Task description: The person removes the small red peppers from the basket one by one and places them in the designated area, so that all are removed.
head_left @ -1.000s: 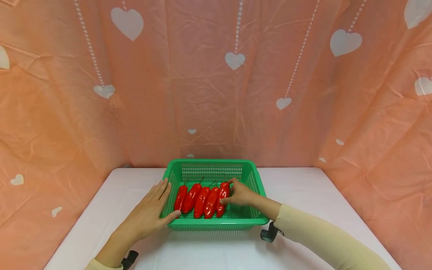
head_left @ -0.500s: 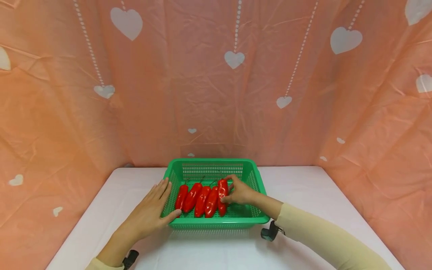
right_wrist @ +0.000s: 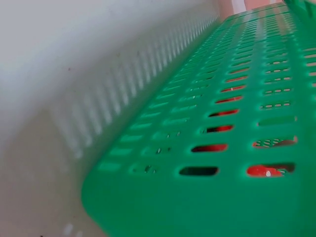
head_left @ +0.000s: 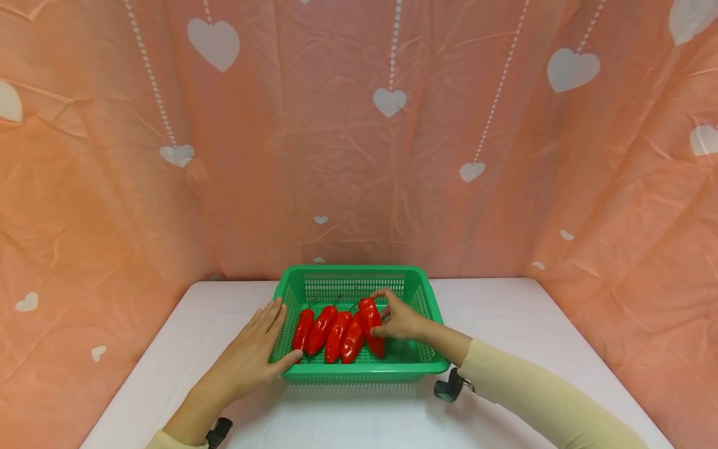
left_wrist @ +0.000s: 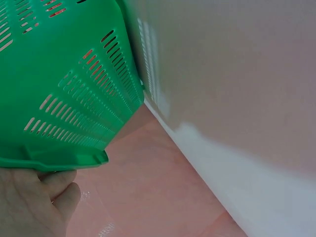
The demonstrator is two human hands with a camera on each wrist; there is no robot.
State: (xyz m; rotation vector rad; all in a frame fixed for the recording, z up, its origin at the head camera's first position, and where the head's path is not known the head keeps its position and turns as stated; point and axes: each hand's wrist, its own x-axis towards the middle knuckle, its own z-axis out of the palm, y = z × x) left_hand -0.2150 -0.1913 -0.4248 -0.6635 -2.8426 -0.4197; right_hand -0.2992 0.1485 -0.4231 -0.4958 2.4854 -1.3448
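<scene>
A green plastic basket with slotted walls stands on the table and holds several glossy red peppers, laid side by side. My right hand reaches in over the basket's right part and pinches the rightmost red pepper between thumb and fingers. That pepper leans, its top end tipped left over its neighbour. On the left rim rests my left hand, fingers straight and thumb at the front corner. The left wrist view has the fingers right at the rim. In the right wrist view the basket wall hides the right hand.
The table is covered in white. Behind and on both sides hangs a peach cloth with white hearts. Dark wrist cameras are strapped near each sleeve, the right camera beside the basket's front right corner.
My right hand has raised the rightmost pepper's top end slightly and turned it, so it now slants the other way, lower end to the right. The left hand stays on the rim.
</scene>
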